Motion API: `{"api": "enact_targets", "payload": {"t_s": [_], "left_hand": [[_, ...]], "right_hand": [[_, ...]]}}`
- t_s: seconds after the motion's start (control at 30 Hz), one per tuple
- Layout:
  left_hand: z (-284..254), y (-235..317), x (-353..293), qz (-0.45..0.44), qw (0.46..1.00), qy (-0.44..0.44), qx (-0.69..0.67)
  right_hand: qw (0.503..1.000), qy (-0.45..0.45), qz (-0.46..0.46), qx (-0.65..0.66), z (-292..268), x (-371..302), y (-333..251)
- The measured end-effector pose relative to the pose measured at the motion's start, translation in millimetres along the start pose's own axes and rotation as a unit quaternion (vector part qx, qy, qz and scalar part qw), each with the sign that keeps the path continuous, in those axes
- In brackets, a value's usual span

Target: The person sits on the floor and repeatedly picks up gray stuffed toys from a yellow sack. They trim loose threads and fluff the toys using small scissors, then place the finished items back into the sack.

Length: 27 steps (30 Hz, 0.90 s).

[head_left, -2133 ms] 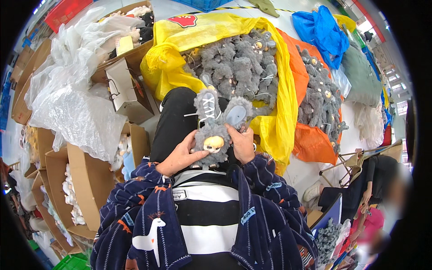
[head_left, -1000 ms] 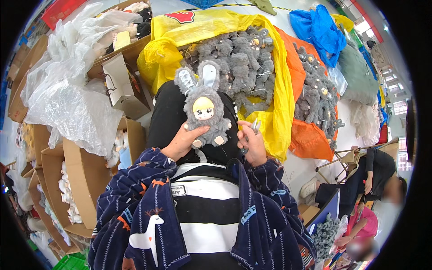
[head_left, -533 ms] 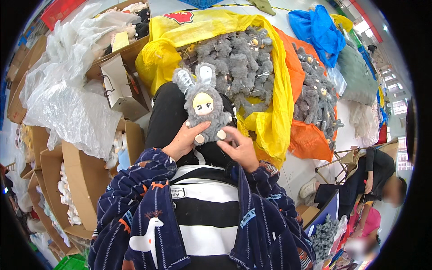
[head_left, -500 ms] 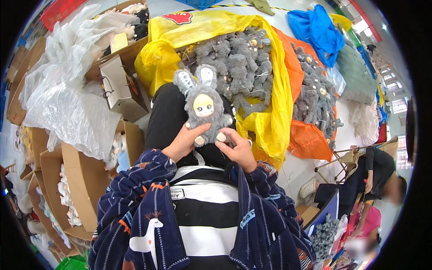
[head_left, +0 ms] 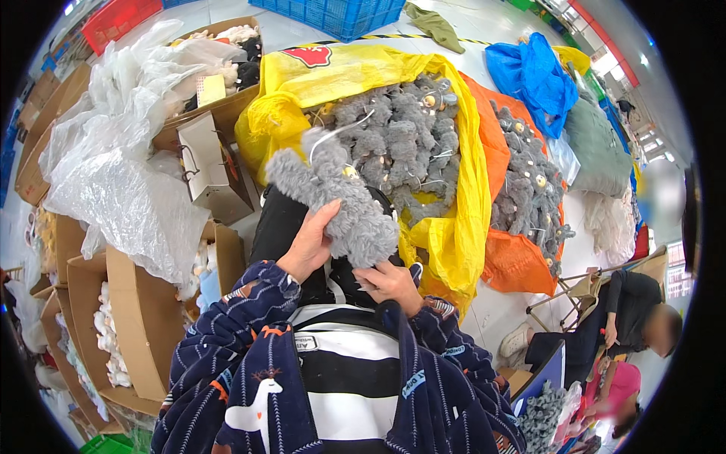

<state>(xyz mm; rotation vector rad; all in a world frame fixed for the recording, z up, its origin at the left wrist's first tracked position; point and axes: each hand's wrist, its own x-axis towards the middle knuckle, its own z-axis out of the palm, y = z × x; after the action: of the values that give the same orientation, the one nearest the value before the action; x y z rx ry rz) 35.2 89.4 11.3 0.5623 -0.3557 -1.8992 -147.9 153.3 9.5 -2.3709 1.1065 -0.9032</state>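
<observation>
A grey fluffy plush doll with long ears (head_left: 344, 208) is tilted over my lap, its furry back or side toward me. Only a sliver of its yellow-topped face shows near the head. My left hand (head_left: 308, 244) is closed around its body. At the doll's lower end, the bent fingers of my right hand (head_left: 389, 287) grip the fur; the fingertips are partly hidden. A thin white strap (head_left: 336, 135) loops out by the ears. Just beyond lies a yellow sack (head_left: 470, 189) full of similar grey plush dolls (head_left: 401, 144).
An orange sack (head_left: 518, 246) of grey plush stands to the right, with a blue bag (head_left: 533, 79) behind. Cardboard boxes (head_left: 140, 318) and clear plastic sheeting (head_left: 125, 204) crowd the left. A blue crate (head_left: 333, 17) stands far ahead. Seated person (head_left: 612, 318) at right.
The doll has turned from facing me to showing its furry back or side, and now leans up to the left. My left hand has moved further round its body. My view has shifted slightly.
</observation>
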Motion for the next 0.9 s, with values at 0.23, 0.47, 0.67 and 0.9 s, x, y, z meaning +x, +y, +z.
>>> {"api": "enact_targets", "payload": {"t_s": [0.23,0.47,0.67,0.9], "left_hand": [[-5.9,-0.8,-1.4,-0.017,1.000,-0.019,0.014],[-2.5,-10.7,-8.0,0.031,0.980,-0.011,0.199],[-6.0,-6.9,10.5,-0.160,0.984,0.015,0.073],[1.2,4.3,-4.8,-0.152,0.943,-0.027,0.296]], "right_hand": [[0.769,0.135,0.404,0.476,-17.9,8.8,-12.5],[0.742,0.073,0.441,0.499,-2.6,14.2,-10.2],[0.649,0.106,0.451,0.603,-4.0,6.1,3.7],[0.584,0.402,0.337,0.620,-103.8,-32.2,117.6]]}}
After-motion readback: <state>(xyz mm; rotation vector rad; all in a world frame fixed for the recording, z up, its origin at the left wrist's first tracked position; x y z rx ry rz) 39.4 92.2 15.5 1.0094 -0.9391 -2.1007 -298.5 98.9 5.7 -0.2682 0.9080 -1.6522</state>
